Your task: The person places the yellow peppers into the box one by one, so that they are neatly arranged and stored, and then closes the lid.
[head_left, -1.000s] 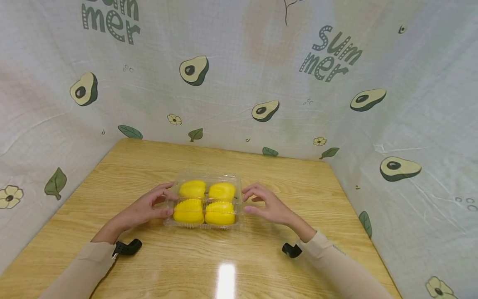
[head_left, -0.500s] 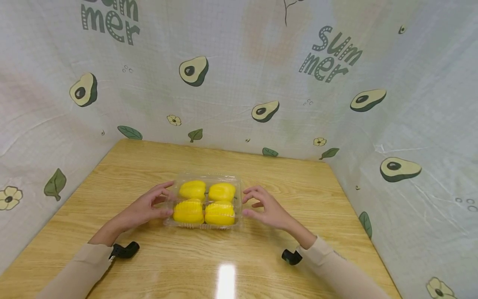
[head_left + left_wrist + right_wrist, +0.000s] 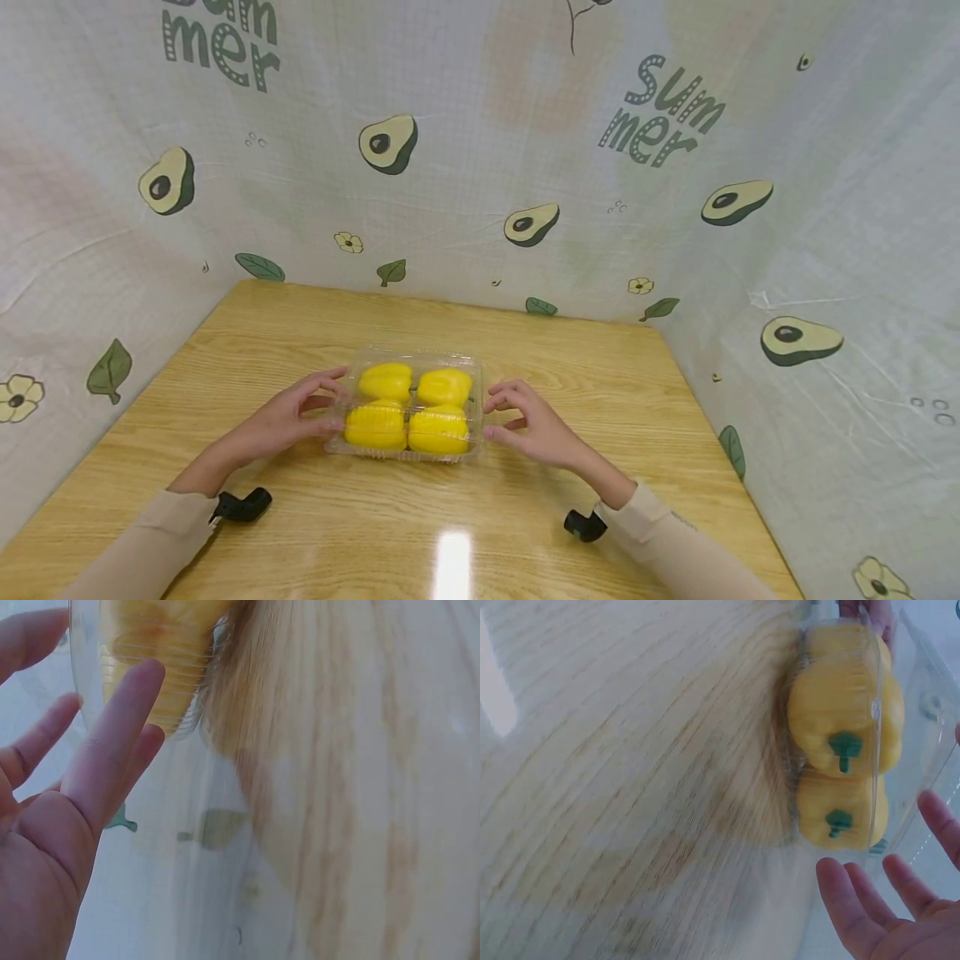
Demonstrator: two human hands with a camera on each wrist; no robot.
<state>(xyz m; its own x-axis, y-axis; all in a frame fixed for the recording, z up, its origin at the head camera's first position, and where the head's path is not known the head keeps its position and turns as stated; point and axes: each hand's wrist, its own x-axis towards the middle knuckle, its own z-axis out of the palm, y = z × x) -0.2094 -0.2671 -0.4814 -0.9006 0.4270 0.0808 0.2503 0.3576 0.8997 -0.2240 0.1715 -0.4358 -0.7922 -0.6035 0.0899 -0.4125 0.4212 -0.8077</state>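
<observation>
Several yellow bell peppers (image 3: 446, 388) with green stems sit in two rows inside a clear plastic box (image 3: 480, 392) on the table. Ribbed plastic shows along its walls; I cannot tell whether its lid is closed. At the box's left side is my left hand (image 3: 288, 417), fingers loosely bent and spread; in the left wrist view its fingertips lie very near the plastic, and contact is unclear. My right hand (image 3: 540, 425) hovers by the right side with relaxed fingers, and the right wrist view shows its fingertips (image 3: 830, 868) just short of the box.
A glossy wooden table (image 3: 360, 533) lies under everything, with a bright light reflection near its front. Pale cloth (image 3: 450, 183) printed with avocados and leaves encloses the back and both sides. Black wrist devices (image 3: 585, 526) sit at both sleeves.
My left forearm has drifted slightly left and toward me. My right hand has come a little lower and nearer the box. The box and peppers have barely shifted.
</observation>
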